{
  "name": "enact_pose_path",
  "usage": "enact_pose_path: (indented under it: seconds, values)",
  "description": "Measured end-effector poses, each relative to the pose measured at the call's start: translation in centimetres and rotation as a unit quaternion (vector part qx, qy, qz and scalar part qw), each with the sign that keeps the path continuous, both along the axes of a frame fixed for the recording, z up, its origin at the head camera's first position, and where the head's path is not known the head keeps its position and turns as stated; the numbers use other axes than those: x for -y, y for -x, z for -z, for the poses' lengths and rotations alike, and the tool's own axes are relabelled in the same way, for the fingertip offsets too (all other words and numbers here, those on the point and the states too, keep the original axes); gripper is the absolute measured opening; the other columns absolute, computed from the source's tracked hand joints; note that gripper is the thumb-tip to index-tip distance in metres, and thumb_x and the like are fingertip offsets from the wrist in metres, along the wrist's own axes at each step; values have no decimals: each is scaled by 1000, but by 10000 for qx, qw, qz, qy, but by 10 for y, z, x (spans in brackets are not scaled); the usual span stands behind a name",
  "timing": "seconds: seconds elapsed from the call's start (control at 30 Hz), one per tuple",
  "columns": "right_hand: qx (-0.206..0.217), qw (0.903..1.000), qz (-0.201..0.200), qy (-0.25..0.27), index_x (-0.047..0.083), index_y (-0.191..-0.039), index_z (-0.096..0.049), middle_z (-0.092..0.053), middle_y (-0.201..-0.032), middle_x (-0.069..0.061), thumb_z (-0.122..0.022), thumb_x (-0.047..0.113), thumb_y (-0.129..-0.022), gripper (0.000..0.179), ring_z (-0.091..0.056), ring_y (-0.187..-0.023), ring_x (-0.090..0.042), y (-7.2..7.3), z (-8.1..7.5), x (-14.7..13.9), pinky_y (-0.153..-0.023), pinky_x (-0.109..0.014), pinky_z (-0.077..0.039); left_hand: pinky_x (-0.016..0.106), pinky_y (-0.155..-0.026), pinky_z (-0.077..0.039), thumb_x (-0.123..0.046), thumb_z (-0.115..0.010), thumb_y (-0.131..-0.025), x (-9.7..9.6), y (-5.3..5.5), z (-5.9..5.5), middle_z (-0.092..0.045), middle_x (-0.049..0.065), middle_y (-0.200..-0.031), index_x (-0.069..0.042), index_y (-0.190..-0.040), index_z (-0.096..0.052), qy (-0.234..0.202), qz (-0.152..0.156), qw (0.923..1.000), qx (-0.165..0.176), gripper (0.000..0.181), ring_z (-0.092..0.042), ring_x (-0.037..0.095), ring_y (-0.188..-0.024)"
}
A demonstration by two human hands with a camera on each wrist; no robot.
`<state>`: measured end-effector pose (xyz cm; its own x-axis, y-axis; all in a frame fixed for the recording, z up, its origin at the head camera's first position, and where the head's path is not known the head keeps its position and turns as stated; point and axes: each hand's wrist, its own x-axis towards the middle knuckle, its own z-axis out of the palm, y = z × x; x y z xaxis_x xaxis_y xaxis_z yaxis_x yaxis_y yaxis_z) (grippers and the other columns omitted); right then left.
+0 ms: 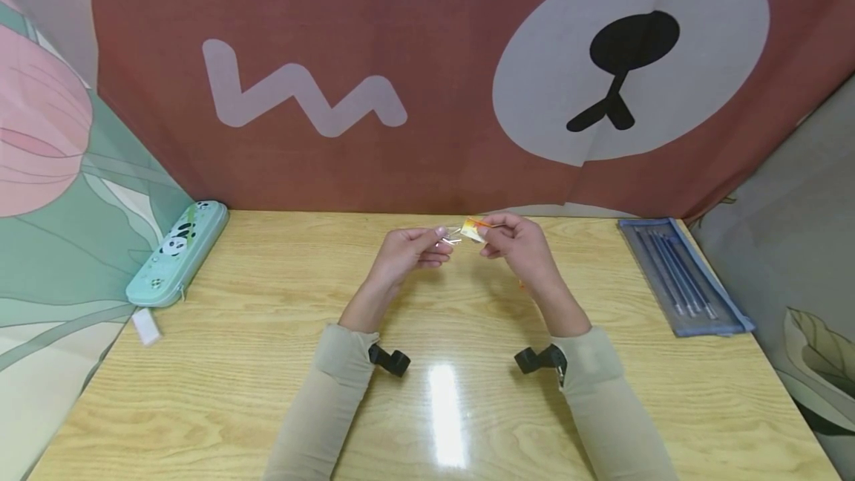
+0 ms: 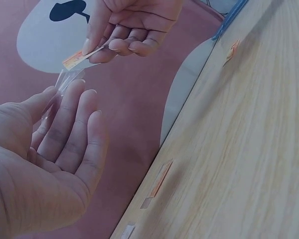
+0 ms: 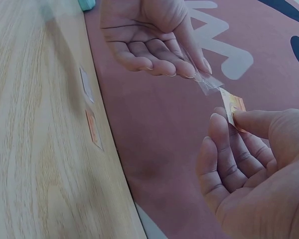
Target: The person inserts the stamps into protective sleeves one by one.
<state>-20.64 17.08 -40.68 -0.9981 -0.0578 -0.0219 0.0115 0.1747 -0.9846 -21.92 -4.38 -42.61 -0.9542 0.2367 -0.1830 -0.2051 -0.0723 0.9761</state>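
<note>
My left hand (image 1: 406, 249) pinches a small clear plastic sleeve (image 3: 207, 83) between thumb and forefinger. Its other fingers are spread loosely beneath. Facing it, my right hand (image 1: 524, 245) holds a small orange and yellow slip (image 3: 232, 107) between thumb and fingertips. One end of the slip points at the mouth of the sleeve, and the two overlap or nearly meet in the wrist views. Both hands are raised over the back of the table. Under the right wrist, a little orange piece (image 1: 522, 285) shows on the table, mostly hidden by the arm.
A mint panda-print case (image 1: 179, 254) lies at the left edge of the wooden table (image 1: 267, 362), with a white eraser-like block (image 1: 146, 326) in front. At right is a blue mesh zip pouch (image 1: 686, 277) holding several slim sticks. A printed cloth (image 1: 441, 162) hangs behind.
</note>
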Motion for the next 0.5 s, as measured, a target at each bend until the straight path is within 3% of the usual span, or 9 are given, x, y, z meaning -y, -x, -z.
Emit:
enact_pose_path:
  seconds: [0.5]
  values:
    - [14, 10000, -53, -72, -3, -116, -67, -74, -89, -3, -67, 15, -98, 25, -69, -69, -14, 0, 1, 1, -73, -32, -63, 44, -85, -63, -27, -69, -99, -1, 0, 0, -78, 1, -80, 4, -114, -73, -78, -74, 9999, -20, 35, -76, 13, -75]
